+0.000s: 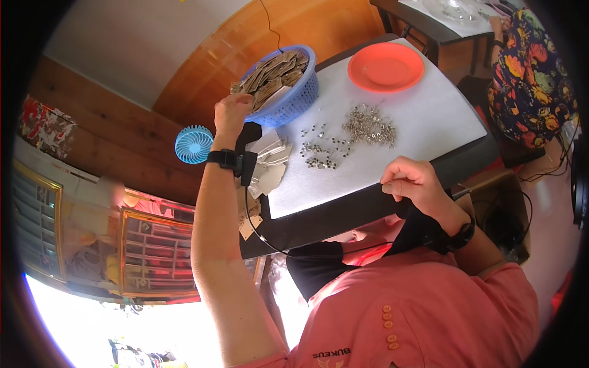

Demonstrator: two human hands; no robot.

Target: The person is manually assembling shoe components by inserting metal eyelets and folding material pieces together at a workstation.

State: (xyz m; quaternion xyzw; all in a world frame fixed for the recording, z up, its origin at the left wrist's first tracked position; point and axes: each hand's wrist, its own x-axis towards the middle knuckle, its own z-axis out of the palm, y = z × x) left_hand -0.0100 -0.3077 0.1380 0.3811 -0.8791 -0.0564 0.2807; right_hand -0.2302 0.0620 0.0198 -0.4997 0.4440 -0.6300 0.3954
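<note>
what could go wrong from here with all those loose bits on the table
The small metal pieces lie loose on the white sheet, so a brush of the right hand might scatter them. The flat brown pieces are heaped in the blue basket, so a knock from the left hand could spill some. The cable from the left wristband could snag.

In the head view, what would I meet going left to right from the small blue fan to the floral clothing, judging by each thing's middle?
Blue fan → left hand → blue basket → denser pile of small metal parts → right hand → floral clothing.
</note>
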